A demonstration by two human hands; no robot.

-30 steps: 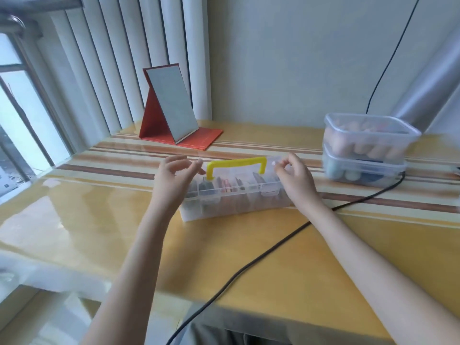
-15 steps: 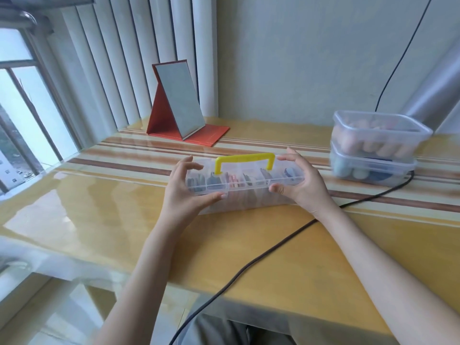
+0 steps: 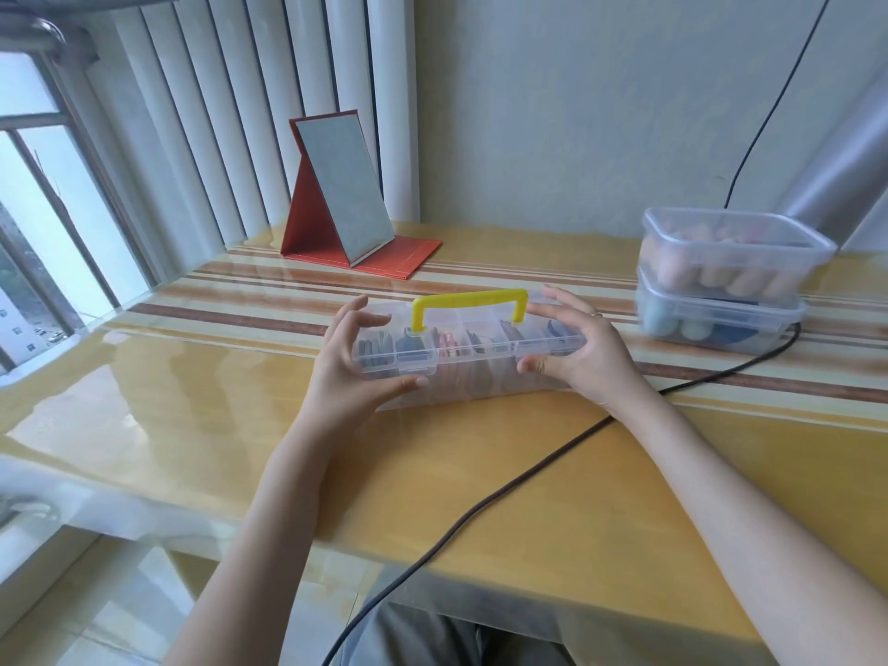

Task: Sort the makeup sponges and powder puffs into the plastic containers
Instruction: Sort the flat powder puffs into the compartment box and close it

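Makeup sponges and powder puffs, sorted largely into clear plastic. Glossy yellow-wood surface [image 3: 240,439] with brown and cream stripes toward the wall. Red folding stand mirror [image 3: 343,192] upright at the back left, grey rectangular glass tilted. Two clear rectangular lidded tubs stacked at the right: upper tub [image 3: 735,254] full of rounded peach and pink sponges, lower tub [image 3: 716,322] with pale green and blue ones. Long clear divided organizer box [image 3: 468,348] with yellow handle [image 3: 471,302], at centre, slim dark, grey and pink pieces standing in its small compartments; whether lifted off the surface or resting, cannot tell. Left hand [image 3: 343,372] curled round the box's left end, thumb on the near side, fingers arched over the top. Right hand [image 3: 584,350] gripping the right end likewise, ring on one finger. Thin dark cable [image 3: 480,502] across the surface, passing under the right forearm.
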